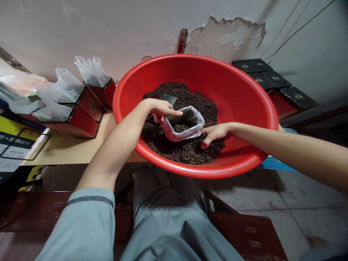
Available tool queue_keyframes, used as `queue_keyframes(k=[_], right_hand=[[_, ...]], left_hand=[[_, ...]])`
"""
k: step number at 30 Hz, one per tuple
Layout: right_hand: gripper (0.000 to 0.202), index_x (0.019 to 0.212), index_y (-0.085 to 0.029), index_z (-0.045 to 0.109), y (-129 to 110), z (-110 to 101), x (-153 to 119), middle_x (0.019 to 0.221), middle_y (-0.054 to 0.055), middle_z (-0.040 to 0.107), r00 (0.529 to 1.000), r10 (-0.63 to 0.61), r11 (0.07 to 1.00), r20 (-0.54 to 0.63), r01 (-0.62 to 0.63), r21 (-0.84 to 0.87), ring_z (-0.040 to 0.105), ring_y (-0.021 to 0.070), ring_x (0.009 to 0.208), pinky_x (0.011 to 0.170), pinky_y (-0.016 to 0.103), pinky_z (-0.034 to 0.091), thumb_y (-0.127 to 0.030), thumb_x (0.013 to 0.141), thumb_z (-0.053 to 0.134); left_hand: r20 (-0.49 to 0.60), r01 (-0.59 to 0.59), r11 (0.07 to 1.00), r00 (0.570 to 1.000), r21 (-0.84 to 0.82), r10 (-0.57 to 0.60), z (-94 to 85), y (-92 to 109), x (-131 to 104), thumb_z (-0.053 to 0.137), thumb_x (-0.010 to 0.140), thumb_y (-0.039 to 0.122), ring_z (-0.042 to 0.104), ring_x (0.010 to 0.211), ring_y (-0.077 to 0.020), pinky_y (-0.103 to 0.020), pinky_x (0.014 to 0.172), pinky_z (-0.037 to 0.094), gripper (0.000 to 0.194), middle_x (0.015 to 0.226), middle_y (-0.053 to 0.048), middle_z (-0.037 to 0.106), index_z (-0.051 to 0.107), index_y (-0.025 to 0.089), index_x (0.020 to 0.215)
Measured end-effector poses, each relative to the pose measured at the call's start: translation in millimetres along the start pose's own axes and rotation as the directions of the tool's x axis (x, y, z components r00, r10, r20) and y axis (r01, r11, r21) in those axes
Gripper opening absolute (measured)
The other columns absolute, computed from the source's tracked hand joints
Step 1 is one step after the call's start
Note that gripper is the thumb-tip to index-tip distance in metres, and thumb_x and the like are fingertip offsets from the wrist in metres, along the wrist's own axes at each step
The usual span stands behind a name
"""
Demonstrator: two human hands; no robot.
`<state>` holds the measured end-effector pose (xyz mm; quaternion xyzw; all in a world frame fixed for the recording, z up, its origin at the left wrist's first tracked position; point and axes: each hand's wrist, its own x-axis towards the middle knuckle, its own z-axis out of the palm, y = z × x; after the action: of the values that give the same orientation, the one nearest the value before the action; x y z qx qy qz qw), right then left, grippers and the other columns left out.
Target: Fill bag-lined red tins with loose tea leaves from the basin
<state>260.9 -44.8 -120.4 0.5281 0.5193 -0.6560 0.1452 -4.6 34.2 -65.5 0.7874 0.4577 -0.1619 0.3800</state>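
A large red basin (244,94) holds a heap of dark, loose leaf-like bits (176,90). Over the heap, a bag-lined open container (181,135) is tilted, with some of the dark bits inside. My left hand (163,108) grips its left rim, thumb along the top edge. At the container's right side, my right hand (216,134) reaches down to the heap, fingers partly hidden behind the container and in the bits, thumb apart; what it holds, if anything, is hidden. A flat grey piece (169,99) lies on the heap behind my left hand.
Red tins (78,125) with clear plastic liners (94,72) stand on the table (73,150) at left. Black-lidded red tins (297,97) are at right by the wall. A yellow and dark box (13,145) is at far left, and a dark red bench (244,232) is below.
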Motion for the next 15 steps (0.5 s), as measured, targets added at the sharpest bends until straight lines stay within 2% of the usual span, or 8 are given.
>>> queue_keyframes(k=[3, 6, 8, 11, 13, 15], right_hand=[[0.054, 0.104, -0.021, 0.070, -2, -21, -26, 0.101, 0.007, 0.078, 0.987, -0.087, 0.996, -0.135, 0.086, -0.016, 0.073, 0.0295, 0.098, 0.089, 0.038, 0.061, -0.034, 0.055, 0.087], [0.046, 0.097, -0.021, 0.069, -5, -36, -56, 0.093, 0.006, 0.075, 0.950, -0.172, 0.985, -0.262, 0.162, -0.058, 0.069, 0.0233, 0.083, 0.074, 0.033, 0.058, -0.040, 0.058, 0.084], [0.040, 0.092, -0.021, 0.069, -12, -40, -73, 0.086, 0.005, 0.072, 0.899, -0.262, 0.965, -0.351, 0.247, -0.088, 0.064, 0.0174, 0.074, 0.066, 0.029, 0.051, -0.040, 0.060, 0.082], [0.036, 0.090, -0.020, 0.069, -32, -34, -91, 0.084, 0.003, 0.069, 0.785, -0.388, 0.916, -0.483, 0.383, -0.114, 0.061, 0.0138, 0.073, 0.066, 0.028, 0.047, -0.038, 0.062, 0.082], [0.037, 0.091, -0.020, 0.068, -50, -24, -96, 0.084, 0.002, 0.068, 0.715, -0.436, 0.889, -0.546, 0.438, -0.135, 0.061, 0.0137, 0.073, 0.066, 0.029, 0.049, -0.037, 0.062, 0.086], [0.041, 0.091, -0.020, 0.067, -69, -14, -98, 0.081, 0.001, 0.066, 0.668, -0.469, 0.868, -0.578, 0.470, -0.161, 0.059, 0.0138, 0.070, 0.062, 0.028, 0.049, -0.039, 0.061, 0.089]], left_hand=[[-0.066, 0.006, 1.000, 0.998, -0.024, -0.007, -3.5, -1, -1, 0.045, 0.087, 0.086, 0.071, 0.100, -0.0288, -0.031, 0.077, 0.055, 0.088, 0.110, -0.013, 0.074, 0.059, 0.024, 0.148], [-0.120, 0.029, 0.998, 0.992, -0.051, -0.035, -5.9, -2, 3, 0.031, 0.092, 0.086, 0.071, 0.099, -0.0291, -0.033, 0.079, 0.054, 0.090, 0.109, -0.014, 0.074, 0.058, 0.022, 0.149], [-0.122, 0.049, 0.997, 0.991, -0.057, -0.056, -6.3, -3, 5, 0.024, 0.095, 0.083, 0.070, 0.098, -0.0302, -0.035, 0.081, 0.053, 0.092, 0.106, -0.015, 0.075, 0.056, 0.018, 0.151], [-0.109, 0.068, 0.997, 0.991, -0.044, -0.072, -6.0, -4, 5, 0.018, 0.099, 0.077, 0.070, 0.101, -0.0317, -0.037, 0.084, 0.054, 0.089, 0.107, -0.016, 0.075, 0.052, 0.016, 0.154], [-0.103, 0.091, 0.995, 0.990, -0.052, -0.096, -6.2, -3, 2, 0.015, 0.101, 0.074, 0.069, 0.106, -0.0316, -0.037, 0.087, 0.054, 0.087, 0.115, -0.016, 0.075, 0.049, 0.017, 0.157], [-0.097, 0.121, 0.989, 0.987, -0.086, -0.129, -7.1, -4, -1, 0.014, 0.102, 0.071, 0.068, 0.111, -0.0312, -0.037, 0.090, 0.054, 0.084, 0.126, -0.016, 0.073, 0.045, 0.018, 0.160]])
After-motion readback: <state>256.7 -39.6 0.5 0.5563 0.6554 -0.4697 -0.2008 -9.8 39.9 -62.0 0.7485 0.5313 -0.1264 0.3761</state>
